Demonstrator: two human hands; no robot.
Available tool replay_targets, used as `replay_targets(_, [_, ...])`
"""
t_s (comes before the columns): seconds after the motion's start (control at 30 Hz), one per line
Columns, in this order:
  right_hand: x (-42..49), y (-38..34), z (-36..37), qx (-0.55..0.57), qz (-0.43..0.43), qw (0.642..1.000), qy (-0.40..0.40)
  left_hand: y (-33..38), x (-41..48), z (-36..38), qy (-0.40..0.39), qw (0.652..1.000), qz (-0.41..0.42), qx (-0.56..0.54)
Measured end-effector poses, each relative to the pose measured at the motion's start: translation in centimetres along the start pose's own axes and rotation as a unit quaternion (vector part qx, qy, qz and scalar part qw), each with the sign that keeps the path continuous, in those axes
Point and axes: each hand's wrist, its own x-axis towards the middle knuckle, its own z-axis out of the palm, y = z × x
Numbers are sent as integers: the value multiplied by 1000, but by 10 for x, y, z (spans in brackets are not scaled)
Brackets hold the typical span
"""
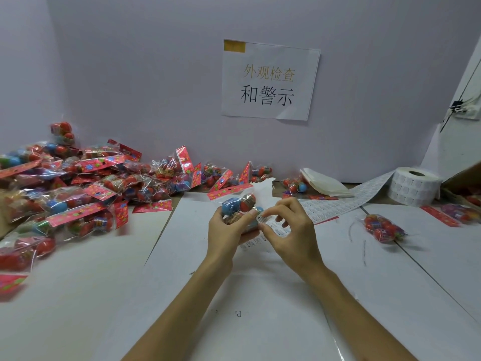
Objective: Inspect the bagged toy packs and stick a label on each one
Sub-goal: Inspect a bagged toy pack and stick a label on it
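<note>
A tabletop (104, 282) covered with white paper is backed by a pale wall (156, 74) bearing a taped sign (269, 79). A heap of toy packs (78, 188) is piled at the left, and a label roll (412, 186) is set at the far right. Above the middle, one toy pack (238, 205) is held in the curled grip of the left hand (225, 230), and a small label (262, 219) is pinched just beside it in the narrow grip of the right hand (294, 230).

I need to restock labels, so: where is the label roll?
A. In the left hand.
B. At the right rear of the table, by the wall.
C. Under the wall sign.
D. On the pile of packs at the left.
B: the label roll stands at the right rear, its strip trailing leftward; the left hand holds a toy pack, and the right hand pinches a label.
</note>
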Motion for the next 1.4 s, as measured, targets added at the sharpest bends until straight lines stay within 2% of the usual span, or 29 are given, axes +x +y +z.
replay_targets(0.27, [-1, -2, 1, -3, 6, 1000, 11, -1, 2, 0, 0, 1000, 5, 6])
replay_targets(0.83, [5, -19, -7, 125, 120, 984, 39, 2, 0, 5, -33, 999, 20, -11])
replay_targets(1.13, [11, -11, -8, 258, 263, 925, 91, 3, -1, 6, -40, 999, 16, -20])
replay_targets(1.4, [13, -11, -7, 349, 333, 870, 101, 4, -3, 8, -44, 999, 27, -17])
